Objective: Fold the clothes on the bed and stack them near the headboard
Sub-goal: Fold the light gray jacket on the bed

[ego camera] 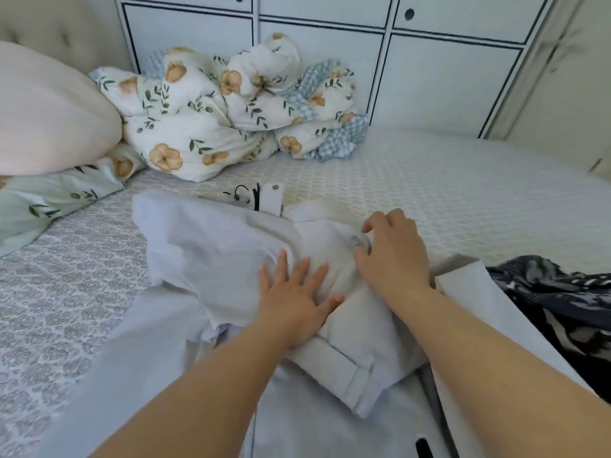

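The person is folding a pale shirt [205, 246] spread mid-bed [463, 193], well short of the headboard [66, 38]. The left hand [297, 305] is lying flat and open, pressing a folded sleeve — holding nothing. The right hand [393, 249] is curling half-closed, fingertips pinching cloth beside the collar. Next, probably, the body needs folding over — squarely — before stacking.

pink pillow [49, 110], crumpled floral duvet [211, 117], white wardrobe [413, 61]
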